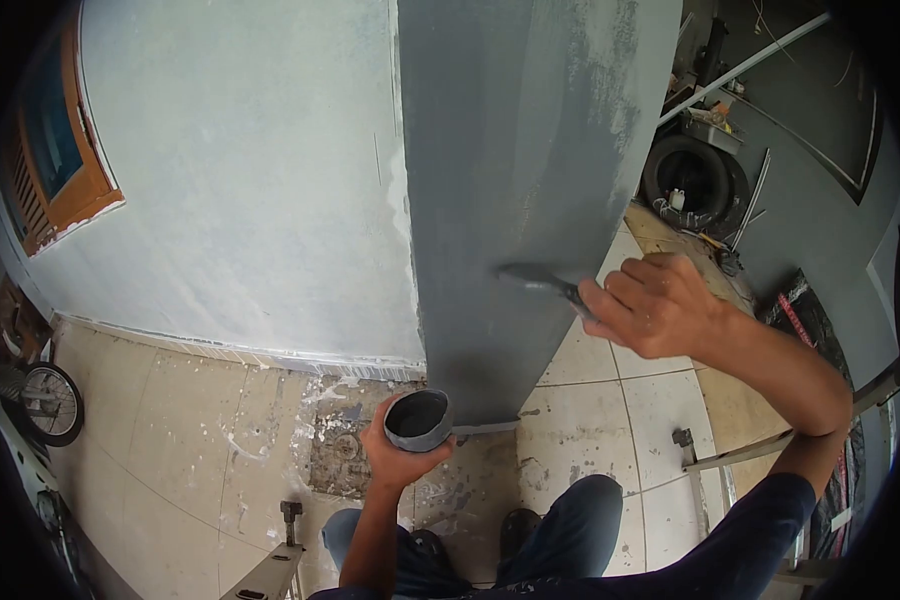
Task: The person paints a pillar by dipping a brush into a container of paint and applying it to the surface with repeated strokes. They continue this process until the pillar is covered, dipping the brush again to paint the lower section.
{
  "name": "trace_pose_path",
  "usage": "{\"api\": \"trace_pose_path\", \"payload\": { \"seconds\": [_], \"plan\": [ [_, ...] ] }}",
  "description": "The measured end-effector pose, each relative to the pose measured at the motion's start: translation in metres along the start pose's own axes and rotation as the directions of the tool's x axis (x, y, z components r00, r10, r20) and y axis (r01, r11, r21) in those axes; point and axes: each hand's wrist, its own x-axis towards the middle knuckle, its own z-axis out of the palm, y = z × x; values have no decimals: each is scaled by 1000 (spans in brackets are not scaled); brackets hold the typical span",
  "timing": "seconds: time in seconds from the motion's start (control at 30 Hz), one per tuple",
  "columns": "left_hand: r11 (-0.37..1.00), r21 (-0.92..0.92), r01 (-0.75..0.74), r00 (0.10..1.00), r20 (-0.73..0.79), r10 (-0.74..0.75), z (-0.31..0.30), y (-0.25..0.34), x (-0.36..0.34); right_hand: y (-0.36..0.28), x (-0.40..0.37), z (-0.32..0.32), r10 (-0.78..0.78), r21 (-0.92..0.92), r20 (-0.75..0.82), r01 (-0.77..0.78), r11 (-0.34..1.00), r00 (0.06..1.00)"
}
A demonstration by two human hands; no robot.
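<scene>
My right hand (655,305) is closed round the handle of a paintbrush (540,278), its dark bristles against or very near the wall column. That column (500,200) is coated in dark grey, with lighter, streaky patches toward its upper right. Lower down, my left hand (395,455) wraps round a small paint cup (419,420) from below and the left side. Dark grey paint shows inside the cup, and its rim is smeared grey.
A pale wall (240,180) with a wooden window (65,150) adjoins the column. Tyres (688,178) lie at the right, a motorcycle wheel (52,403) at the left. Metal supports (280,565) stand beside my legs. White spatters mark the tiled floor (170,430).
</scene>
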Motion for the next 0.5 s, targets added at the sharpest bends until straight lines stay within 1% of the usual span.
{"api": "trace_pose_path", "payload": {
  "seconds": [0.07, 0.13, 0.2, 0.27, 0.33, 0.37, 0.4, 0.47, 0.5],
  "plan": [
    [999, 35, -10, 1000, 4, 10, -2, 3, 3, 16, 6, -2, 22, -22, 14, -22, 1000, 1000],
    [999, 45, -12, 1000, 4, 12, -4, 5, 5, 35, 18, -25, 87, -83, -33, -90, 993, 996],
    [999, 48, -13, 1000, 5, 13, -2, 4, 7, 54, 30, -48, 59, -181, -153, -87, 980, 986],
    [1000, -7, 11, 1000, 4, -11, 1, -1, 8, 82, 47, -70, -52, -256, -309, -30, 966, 950],
    [1000, -7, 12, 1000, 5, -12, 3, -7, 9, 103, 59, -96, -195, -511, -336, -4, 860, 922],
    [1000, -3, 21, 1000, 8, -21, 3, -8, 10, 112, 60, -108, -245, -580, -298, 29, 814, 923],
    [1000, -3, 13, 1000, 11, -13, 4, -9, 10, 111, 57, -107, -243, -586, -299, 23, 810, 923],
    [1000, -26, 3, 1000, -1, -3, 4, -10, 10, 102, 50, -92, -136, -647, -339, -126, 752, 931],
    [1000, -23, 0, 1000, 0, 0, 4, -11, 11, 83, 45, -79, -98, -646, -297, -125, 753, 950]
  ]
}}
